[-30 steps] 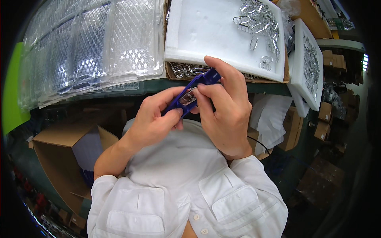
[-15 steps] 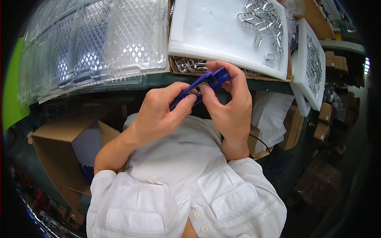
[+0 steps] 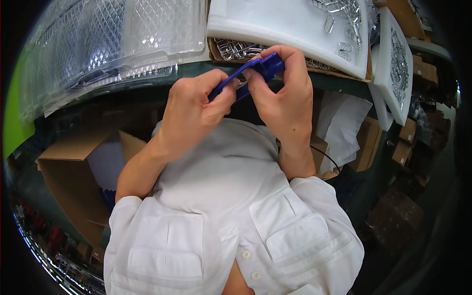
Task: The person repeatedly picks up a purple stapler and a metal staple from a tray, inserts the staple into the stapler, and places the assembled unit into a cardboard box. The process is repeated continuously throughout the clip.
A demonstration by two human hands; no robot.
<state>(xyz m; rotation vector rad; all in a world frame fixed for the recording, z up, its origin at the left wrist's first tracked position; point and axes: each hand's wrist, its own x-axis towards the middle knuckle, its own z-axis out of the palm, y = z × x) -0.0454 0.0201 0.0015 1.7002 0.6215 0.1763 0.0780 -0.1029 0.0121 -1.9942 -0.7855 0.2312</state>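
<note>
Both my hands hold a dark blue plastic part (image 3: 271, 67) in front of me, just off the bench's near edge. It is a long, open-framed piece with a rounded, thicker far right end. My left hand (image 3: 192, 108) pinches the narrow lower left end between thumb and fingers. My right hand (image 3: 286, 98) is curled round the thicker end, its thumb pressed against the inner side. A small shiny metal piece (image 3: 242, 82) shows inside the frame between my two thumbs; its full shape is hidden.
Beyond my hands lies a white foam tray (image 3: 275, 22) with bent metal wire clips (image 3: 350, 14). More clips (image 3: 236, 49) fill the cardboard box beneath it. Clear plastic cases (image 3: 162, 37) are at left. A second foam tray (image 3: 386, 64) leans right. An open carton (image 3: 66, 179) stands lower left.
Hands and blue part have moved a little farther up in the view, toward the bench's clip box. My left hand is turned more over the part. The whole view has shifted slightly.
</note>
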